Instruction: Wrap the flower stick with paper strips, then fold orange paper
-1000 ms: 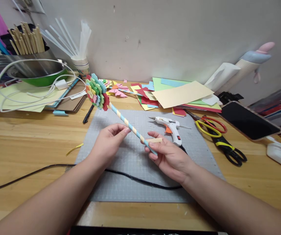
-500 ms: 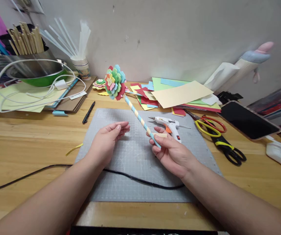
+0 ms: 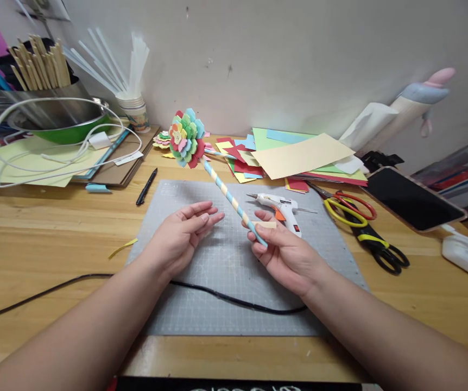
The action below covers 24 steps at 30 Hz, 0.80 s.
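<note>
My right hand grips the lower end of a paper flower by its stem, striped in light blue and cream. The bloom, in layers of red, green, blue and yellow paper, tilts up and to the left. A short cream paper strip sticks out at my right fingers, near the stem's end. To the left of the stem, my left hand hovers over the grey cutting mat with its fingers apart and nothing in them. A white hot glue gun lies on the mat just behind my right hand.
Scissors and a phone lie to the right. Coloured paper sheets and a second paper flower are at the back. A black cable crosses the mat. A pen, bowl and cup of glue sticks stand left.
My left hand's fingers have spread and reached slightly right, closer to the stem. The flower has tipped a little to the left in my right hand, which keeps its hold.
</note>
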Available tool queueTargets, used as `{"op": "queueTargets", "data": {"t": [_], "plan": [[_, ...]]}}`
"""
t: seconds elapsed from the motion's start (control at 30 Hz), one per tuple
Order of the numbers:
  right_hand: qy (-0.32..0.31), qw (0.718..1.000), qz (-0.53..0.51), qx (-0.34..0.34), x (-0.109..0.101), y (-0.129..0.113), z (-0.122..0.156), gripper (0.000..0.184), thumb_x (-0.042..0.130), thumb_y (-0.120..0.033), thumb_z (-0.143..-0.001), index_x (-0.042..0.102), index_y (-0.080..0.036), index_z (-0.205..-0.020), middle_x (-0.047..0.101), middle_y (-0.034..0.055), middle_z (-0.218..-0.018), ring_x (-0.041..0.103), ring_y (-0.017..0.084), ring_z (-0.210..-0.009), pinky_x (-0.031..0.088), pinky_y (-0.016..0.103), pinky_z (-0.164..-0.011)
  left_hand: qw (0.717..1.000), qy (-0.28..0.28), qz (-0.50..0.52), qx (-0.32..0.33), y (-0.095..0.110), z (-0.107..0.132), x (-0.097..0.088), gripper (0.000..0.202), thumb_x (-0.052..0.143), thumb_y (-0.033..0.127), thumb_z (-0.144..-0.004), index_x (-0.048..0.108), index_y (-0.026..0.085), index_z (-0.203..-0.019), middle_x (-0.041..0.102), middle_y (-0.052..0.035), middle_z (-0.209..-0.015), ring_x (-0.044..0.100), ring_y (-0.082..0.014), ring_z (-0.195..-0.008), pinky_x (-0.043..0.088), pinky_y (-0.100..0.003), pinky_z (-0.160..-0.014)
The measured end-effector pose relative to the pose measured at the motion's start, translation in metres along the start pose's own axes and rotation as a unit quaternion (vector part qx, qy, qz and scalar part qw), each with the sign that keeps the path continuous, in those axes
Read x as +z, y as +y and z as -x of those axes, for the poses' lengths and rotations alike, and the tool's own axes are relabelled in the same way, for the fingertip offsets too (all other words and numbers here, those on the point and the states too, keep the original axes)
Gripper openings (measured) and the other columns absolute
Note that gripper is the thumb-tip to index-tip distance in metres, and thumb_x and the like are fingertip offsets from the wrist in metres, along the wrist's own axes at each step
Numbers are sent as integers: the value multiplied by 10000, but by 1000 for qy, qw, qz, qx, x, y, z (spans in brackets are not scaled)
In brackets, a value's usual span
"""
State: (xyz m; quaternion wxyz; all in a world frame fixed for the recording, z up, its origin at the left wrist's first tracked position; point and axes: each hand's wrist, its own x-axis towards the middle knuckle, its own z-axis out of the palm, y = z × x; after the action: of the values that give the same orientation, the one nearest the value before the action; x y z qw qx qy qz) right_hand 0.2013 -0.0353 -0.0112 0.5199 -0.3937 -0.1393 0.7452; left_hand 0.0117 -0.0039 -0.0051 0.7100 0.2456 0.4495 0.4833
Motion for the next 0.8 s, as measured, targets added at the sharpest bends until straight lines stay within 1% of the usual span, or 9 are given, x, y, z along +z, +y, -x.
{"op": "queueTargets", "data": {"t": [0.1, 0.23, 0.3, 0.43, 0.5, 0.6, 0.67, 0.73, 0.8], "plan": [[-28, 999, 23, 5, 1, 3, 2, 445, 753, -58, -689, 502, -200, -1029, 665, -4, -784, 624, 89, -635, 432, 134, -474, 998, -58, -32, 7, -2, 2, 0, 155, 646, 168, -808, 684, 142, -956, 699, -78, -1024, 648, -199, -1010, 408, -342, -1015], [-88, 993, 80, 10, 2, 10, 7, 458, 771, -104, -687, 495, -197, -1041, 649, -14, -725, 613, 95, -634, 402, 141, -468, 991, -118, -56, 18, -5, 5, 1, 327, 570, 404, -865, 701, 145, -1015, 660, -110, -1169, 518, -269, -1207, 351, -386, -1060], [-120, 986, 117, 6, 3, 12, 9, 431, 768, -140, -703, 500, -199, -1036, 651, -13, -723, 607, 97, -644, 397, 145, -472, 991, -131, -37, 12, -4, 6, 3, 344, 506, 380, -893, 698, 130, -1028, 645, -129, -1195, 527, -299, -1194, 370, -427, -1040], [-163, 969, 185, -26, 4, 8, 13, 317, 683, -263, -784, 516, -209, -1048, 685, 40, -852, 598, 122, -657, 433, 197, -482, 990, -138, 17, -8, 1, 9, 5, 330, 418, 201, -867, 684, 108, -1039, 652, -149, -1166, 598, -333, -1093, 432, -501, -956], [-150, 966, 204, -58, 2, 4, 12, 216, 589, -300, -810, 541, -201, -997, 679, 55, -855, 597, 146, -651, 407, 213, -444, 991, -127, 33, -23, 5, 10, 5, 351, 405, 184, -845, 677, 100, -1051, 642, -152, -1186, 624, -314, -1054, 424, -485, -972], [-67, 949, 259, -166, -4, -2, 8, 88, 504, -242, -806, 558, -201, -863, 626, 15, -727, 522, 120, -555, 330, 216, -422, 990, -121, 47, -47, 8, 13, 5, 362, 429, 200, -816, 671, 96, -1065, 619, -152, -1232, 645, -293, -1018, 400, -456, -1006], [-10, 891, 354, -285, -7, -3, 7, 54, 516, -202, -827, 568, -211, -841, 588, -8, -728, 471, 105, -556, 359, 239, -482, 987, -136, 59, -66, 8, 14, 5, 371, 442, 214, -800, 668, 99, -1071, 616, -151, -1234, 645, -302, -1014, 404, -476, -999], [0, 783, 464, -415, -6, -4, 9, 54, 571, -185, -828, 591, -220, -864, 576, 0, -817, 504, 128, -678, 421, 286, -617, 982, -154, 70, -80, 8, 15, 6, 377, 450, 226, -790, 667, 101, -1072, 623, -150, -1221, 640, -315, -1017, 413, -499, -984], [-25, 667, 542, -510, -4, -4, 12, 110, 622, -165, -807, 611, -222, -901, 562, 17, -891, 528, 165, -825, 432, 346, -766, 979, -169, 75, -87, 6, 16, 6, 380, 457, 232, -788, 666, 102, -1076, 621, -147, -1222, 624, -333, -1047, 413, -508, -981]]}}
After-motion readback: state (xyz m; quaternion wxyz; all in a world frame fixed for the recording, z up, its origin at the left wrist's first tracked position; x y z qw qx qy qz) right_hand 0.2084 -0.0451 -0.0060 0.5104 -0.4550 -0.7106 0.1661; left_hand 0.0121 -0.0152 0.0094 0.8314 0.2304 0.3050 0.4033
